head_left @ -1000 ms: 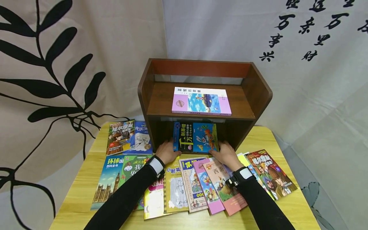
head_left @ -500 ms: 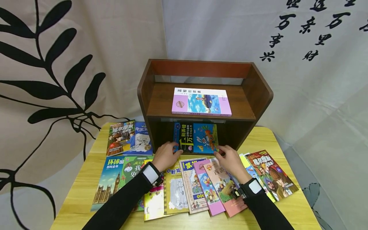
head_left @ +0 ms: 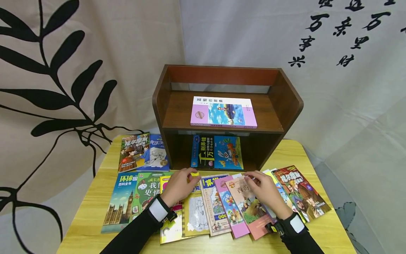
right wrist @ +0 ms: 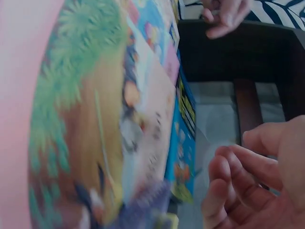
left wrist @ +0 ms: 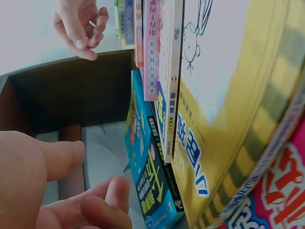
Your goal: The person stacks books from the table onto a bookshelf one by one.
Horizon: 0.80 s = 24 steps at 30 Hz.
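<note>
A dark and blue picture book [head_left: 217, 152] lies flat on the lower shelf of the brown wooden bookshelf [head_left: 222, 75]. My left hand [head_left: 180, 186] hovers in front of the shelf, over the yellow book [head_left: 195, 215], its fingers loosely bent around nothing. To the right, my right hand [head_left: 269, 192] is above the upper end of a pink-covered book [head_left: 248, 206], also holding nothing. The left wrist view shows a gap between thumb and fingers of the left hand [left wrist: 28, 176]. Both hands are apart from the picture book. A pink and white book [head_left: 223, 112] rests on the upper shelf.
Several books overlap in a row along the table [head_left: 79, 225] before the shelf. At the left are a blue encyclopedia [head_left: 118, 204] and a green book [head_left: 147, 187], with two more behind. A brown-covered book [head_left: 301, 192] lies at the right. Printed cloth hangs behind.
Both hands have let go of the picture book's sides and drawn back toward the front, the right hand also drifting right. The book stays on the lower shelf.
</note>
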### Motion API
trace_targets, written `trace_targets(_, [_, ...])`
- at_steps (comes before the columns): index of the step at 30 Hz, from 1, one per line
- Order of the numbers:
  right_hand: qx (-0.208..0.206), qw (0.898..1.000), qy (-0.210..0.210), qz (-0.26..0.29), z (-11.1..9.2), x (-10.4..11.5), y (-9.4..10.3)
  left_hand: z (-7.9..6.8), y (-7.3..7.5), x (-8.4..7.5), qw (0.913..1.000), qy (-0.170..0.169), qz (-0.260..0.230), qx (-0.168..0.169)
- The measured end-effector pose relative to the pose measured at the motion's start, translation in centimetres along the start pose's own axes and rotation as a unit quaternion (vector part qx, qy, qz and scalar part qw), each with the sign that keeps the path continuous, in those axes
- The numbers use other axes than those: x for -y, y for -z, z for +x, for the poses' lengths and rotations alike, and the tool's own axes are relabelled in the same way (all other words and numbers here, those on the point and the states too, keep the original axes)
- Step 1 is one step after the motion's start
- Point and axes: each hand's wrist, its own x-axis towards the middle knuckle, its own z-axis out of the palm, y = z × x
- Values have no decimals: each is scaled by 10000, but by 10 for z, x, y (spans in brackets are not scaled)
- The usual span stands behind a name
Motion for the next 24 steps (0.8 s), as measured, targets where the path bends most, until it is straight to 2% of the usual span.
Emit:
trace_targets(7, [-197,9960,-767,-424,4,-28,50,-8,-6,-1,9999,-58,-145,71])
trace_targets(12, [13,9820,-1713,-801,7,-65,83,-12,-8,0,9999,-91,-106,22])
trace_targets(15, [270,9682,-2166,-1219,4,-99,99,-13,-8,0,9999,-69,-110,-11])
trace_targets(19, [900,9465,-2530,-1791,-6,-136,118,-14,-8,4,9998,-36,-214,49])
trace_targets(21, [1165,9393,-2607,-1900,-11,-147,124,-14,-8,7,9997,0,-242,85])
trace_targets(24, [1354,9357,-2629,-1925,-13,-154,127,-13,-9,13,9997,65,-210,97])
